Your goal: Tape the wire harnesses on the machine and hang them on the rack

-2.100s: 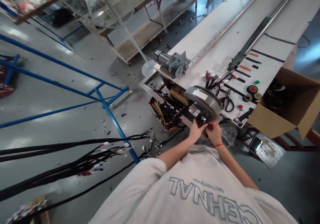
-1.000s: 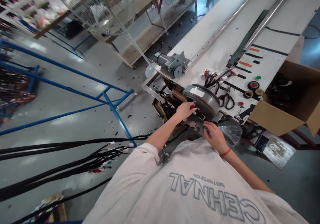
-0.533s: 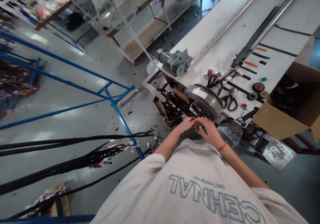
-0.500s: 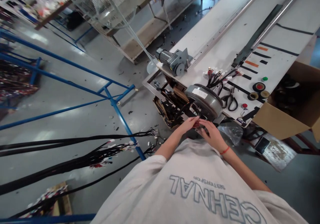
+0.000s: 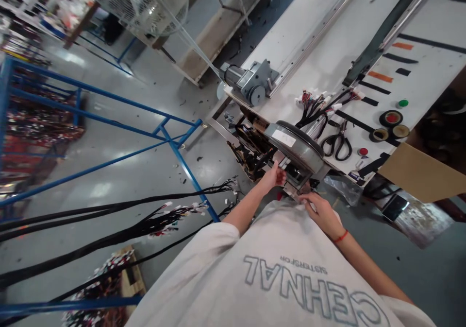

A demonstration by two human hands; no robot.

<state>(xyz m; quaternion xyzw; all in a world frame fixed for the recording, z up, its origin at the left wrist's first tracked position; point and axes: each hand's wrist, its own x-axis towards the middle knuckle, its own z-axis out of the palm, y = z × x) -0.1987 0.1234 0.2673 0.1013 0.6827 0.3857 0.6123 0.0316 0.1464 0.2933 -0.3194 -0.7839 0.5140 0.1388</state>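
My left hand [image 5: 275,176] is at the near side of a grey round machine housing [image 5: 296,145] with a white label. Its thumb points up, apart from the loosely curled fingers, and I see nothing in it. My right hand [image 5: 320,211] is just below the same machine, close to my shirt, with thumb and fingertips pressed together. Whatever it pinches is too small to make out. Between the hands is the metal front part [image 5: 297,177] of the machine. Behind the housing lies a wire harness [image 5: 316,107] with white connectors, and black-handled scissors [image 5: 338,145] rest beside it.
A motor [image 5: 249,81] sits at the table corner. Tape rolls [image 5: 391,118] and a cardboard box [image 5: 424,171] are on the right. To the left stands a blue metal frame [image 5: 189,174], with black cable bundles [image 5: 120,237] hanging across the floor. A clear plastic bag [image 5: 344,190] hangs below the table.
My hands were together in front of the machine and have come apart. The left moved slightly left, the right moved down and right towards my shirt. The camera view has shifted a little.
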